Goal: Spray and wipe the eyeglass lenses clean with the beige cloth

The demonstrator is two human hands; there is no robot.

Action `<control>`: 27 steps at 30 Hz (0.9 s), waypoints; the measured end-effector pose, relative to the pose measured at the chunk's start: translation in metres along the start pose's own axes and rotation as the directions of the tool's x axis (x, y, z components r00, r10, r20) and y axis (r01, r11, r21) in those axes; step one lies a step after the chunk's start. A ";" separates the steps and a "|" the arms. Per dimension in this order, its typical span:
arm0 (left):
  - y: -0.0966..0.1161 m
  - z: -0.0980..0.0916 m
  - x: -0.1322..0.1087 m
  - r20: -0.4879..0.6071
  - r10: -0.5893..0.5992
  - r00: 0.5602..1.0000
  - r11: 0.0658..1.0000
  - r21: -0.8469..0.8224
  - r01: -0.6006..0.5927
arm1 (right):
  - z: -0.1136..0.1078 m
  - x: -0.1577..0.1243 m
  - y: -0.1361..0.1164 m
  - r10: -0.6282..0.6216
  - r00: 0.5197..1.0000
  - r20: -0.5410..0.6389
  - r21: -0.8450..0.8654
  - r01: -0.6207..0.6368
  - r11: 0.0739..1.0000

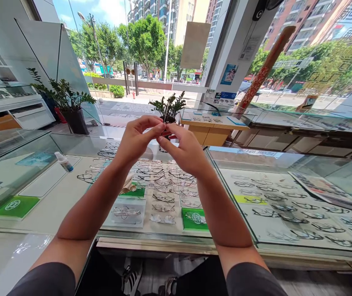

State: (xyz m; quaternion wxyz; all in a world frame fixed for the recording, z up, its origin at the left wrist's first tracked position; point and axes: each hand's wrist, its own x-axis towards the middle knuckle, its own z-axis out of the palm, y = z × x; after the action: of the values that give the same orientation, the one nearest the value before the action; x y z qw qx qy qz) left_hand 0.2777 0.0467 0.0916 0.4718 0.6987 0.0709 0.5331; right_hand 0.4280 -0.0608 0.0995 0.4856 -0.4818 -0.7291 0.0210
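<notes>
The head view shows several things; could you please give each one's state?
Left hand: raised, thumb and forefinger pinched.
Right hand: raised, fingertips beside the left's.
Thin item: held at the fingertips, mostly hidden.
Displayed glasses: laid out in rows.
Bottle: white top on.
Left potted plant: upright, leafy.

This is an eyewear shop, with thin-rimmed eyeglasses [149, 174] in rows inside a clear glass counter [71, 205] and tall, clear street-facing windows [108, 53].

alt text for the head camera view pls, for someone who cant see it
A person's left hand and right hand pinch a small thin item, mostly hidden, above a glass display case holding rows of eyeglasses. Potted plants stand beyond, with trees and tall buildings outside.
</notes>
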 end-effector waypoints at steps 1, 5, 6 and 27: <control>0.002 -0.001 0.000 0.000 0.012 1.000 0.999 0.036 -0.012 | 0.000 -0.001 0.000 -0.003 1.000 -0.002 -0.006 0.003 1.000; -0.003 -0.015 0.002 -0.106 0.095 0.990 0.981 0.177 -0.075 | 0.000 -0.001 0.006 0.012 0.999 -0.034 -0.045 -0.013 0.999; -0.008 -0.023 0.001 -0.151 0.130 0.980 0.974 0.206 -0.098 | 0.002 -0.002 0.009 0.024 0.999 -0.041 -0.048 -0.026 0.999; -0.109 -0.256 -0.077 -0.848 0.419 0.324 0.562 0.522 0.641 | 0.061 -0.073 0.109 0.057 0.950 -0.306 -0.177 -0.116 0.977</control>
State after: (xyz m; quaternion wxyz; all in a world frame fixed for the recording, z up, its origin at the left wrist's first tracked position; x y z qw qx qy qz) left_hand 0.0816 0.2087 -0.0440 -0.0021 0.3732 0.6225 0.6879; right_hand 0.4623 -0.0285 -0.0372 0.5399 -0.5558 -0.6239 -0.1014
